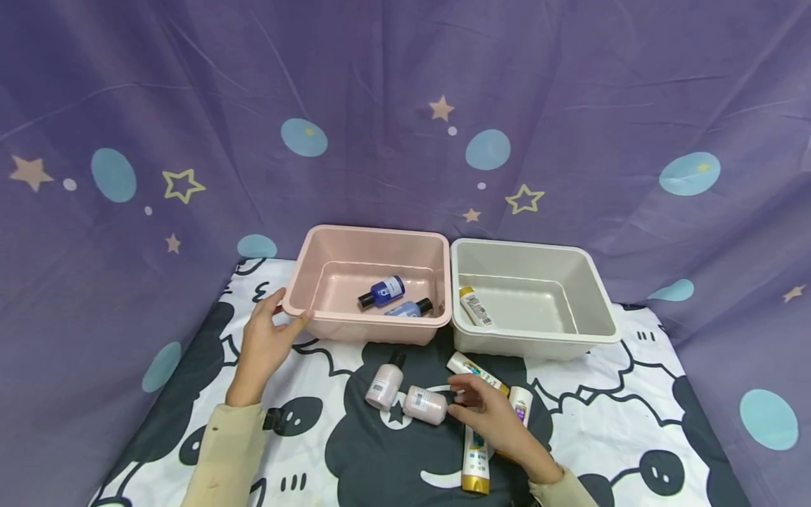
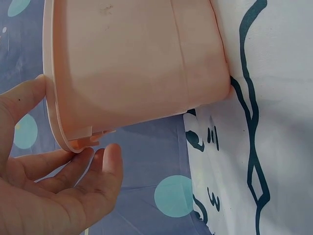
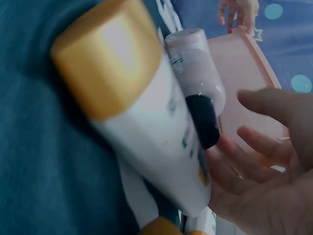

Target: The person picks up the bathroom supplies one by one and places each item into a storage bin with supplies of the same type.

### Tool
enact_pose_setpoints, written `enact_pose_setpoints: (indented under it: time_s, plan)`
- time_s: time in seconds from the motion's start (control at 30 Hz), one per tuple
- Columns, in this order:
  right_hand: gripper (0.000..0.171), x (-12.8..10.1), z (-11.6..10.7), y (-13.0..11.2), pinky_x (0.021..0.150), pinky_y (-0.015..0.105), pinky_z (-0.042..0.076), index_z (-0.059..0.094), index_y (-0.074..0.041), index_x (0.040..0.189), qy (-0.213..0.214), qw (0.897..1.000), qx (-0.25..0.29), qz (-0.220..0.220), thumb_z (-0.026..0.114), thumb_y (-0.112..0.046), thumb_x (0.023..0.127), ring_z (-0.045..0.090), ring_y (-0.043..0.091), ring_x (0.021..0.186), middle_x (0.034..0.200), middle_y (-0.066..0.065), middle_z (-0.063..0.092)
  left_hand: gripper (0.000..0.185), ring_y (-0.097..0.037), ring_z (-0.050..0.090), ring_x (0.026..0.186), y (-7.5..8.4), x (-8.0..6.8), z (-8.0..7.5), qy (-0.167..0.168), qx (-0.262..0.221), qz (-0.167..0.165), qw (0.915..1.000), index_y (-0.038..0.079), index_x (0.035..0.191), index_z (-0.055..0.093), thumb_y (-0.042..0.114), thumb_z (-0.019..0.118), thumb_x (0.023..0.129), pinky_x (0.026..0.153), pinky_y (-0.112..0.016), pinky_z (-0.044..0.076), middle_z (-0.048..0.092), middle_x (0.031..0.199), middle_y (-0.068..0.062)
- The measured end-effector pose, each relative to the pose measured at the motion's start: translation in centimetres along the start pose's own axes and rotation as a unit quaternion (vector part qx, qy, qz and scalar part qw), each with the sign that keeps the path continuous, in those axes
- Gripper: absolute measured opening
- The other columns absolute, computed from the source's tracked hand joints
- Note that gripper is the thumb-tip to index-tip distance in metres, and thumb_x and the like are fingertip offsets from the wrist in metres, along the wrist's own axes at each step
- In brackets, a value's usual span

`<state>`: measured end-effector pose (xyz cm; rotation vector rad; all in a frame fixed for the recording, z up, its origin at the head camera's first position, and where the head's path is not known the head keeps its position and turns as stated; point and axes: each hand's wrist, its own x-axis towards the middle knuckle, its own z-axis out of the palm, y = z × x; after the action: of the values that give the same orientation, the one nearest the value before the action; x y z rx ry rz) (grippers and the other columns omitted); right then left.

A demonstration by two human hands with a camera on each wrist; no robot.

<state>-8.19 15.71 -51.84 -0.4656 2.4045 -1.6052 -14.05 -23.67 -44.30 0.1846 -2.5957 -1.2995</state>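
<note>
My left hand [image 1: 266, 345] grips the front left corner of a pink plastic bin [image 1: 361, 329]; in the left wrist view the thumb lies on the rim and the fingers curl at its underside. A dark blue bottle [image 1: 382, 291] and a light blue bottle [image 1: 410, 308], both black-capped, lie inside. My right hand [image 1: 491, 419] is spread with bent fingers beside a lying pale pink bottle [image 1: 425, 405], its black cap close to the fingers in the right wrist view. Another pale pink bottle [image 1: 384, 386] lies to its left. Under and around this hand are white gold-capped bottles [image 3: 146, 127].
A light grey bin [image 1: 526, 343] stands against the pink one on the right, holding one white gold-capped tube [image 1: 475, 308]. A sheep-patterned cloth [image 1: 608, 408] covers the table. Purple curtain [image 1: 393, 176] hangs right behind the bins and along both sides.
</note>
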Motion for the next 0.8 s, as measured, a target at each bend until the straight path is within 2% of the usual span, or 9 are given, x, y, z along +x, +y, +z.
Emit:
enact_pose_setpoints:
  time_s: [0.17,0.33,0.57,0.8]
  plan:
    - [0.048,0.0,0.1,0.6,0.089,0.041,0.055,0.058,-0.005,0.133,-0.048,0.996,-0.077,-0.022,0.077,-0.017,0.091,0.065,0.025,0.103,0.115,0.004,0.065,0.076,-0.043,0.047,0.129,0.0,0.0,0.0,0.001,0.002,0.000,1.0000,-0.004,0.151,0.036,0.036,0.070,0.095,0.093,-0.056,0.051,0.038,0.149,-0.028]
    - [0.050,0.1,0.0,0.8,0.089,0.039,0.053,0.057,-0.007,0.134,-0.067,0.991,-0.116,-0.031,0.078,-0.017,0.089,0.065,0.018,0.103,0.110,-0.004,0.067,0.076,-0.042,0.047,0.130,0.0,0.1,0.0,0.001,0.001,-0.001,1.0000,-0.004,0.151,0.037,0.035,0.070,0.095,0.094,-0.056,0.051,0.038,0.149,-0.028]
    - [0.048,0.0,0.0,1.1,0.083,0.035,0.053,0.058,-0.012,0.134,-0.061,0.989,-0.130,-0.025,0.077,-0.020,0.091,0.066,0.014,0.100,0.107,-0.005,0.069,0.076,-0.042,0.047,0.130,-0.1,0.1,0.0,0.000,-0.003,-0.002,1.0000,-0.004,0.151,0.037,0.034,0.070,0.095,0.094,-0.056,0.051,0.037,0.150,-0.027]
    - [0.044,-0.2,0.3,1.2,0.087,0.037,0.054,0.060,-0.012,0.131,-0.035,0.993,-0.109,-0.030,0.077,-0.019,0.090,0.067,0.017,0.102,0.108,-0.005,0.070,0.074,-0.042,0.046,0.130,-0.1,0.1,0.0,0.001,-0.006,0.000,1.0000,-0.004,0.151,0.038,0.032,0.071,0.095,0.094,-0.056,0.051,0.038,0.149,-0.027]
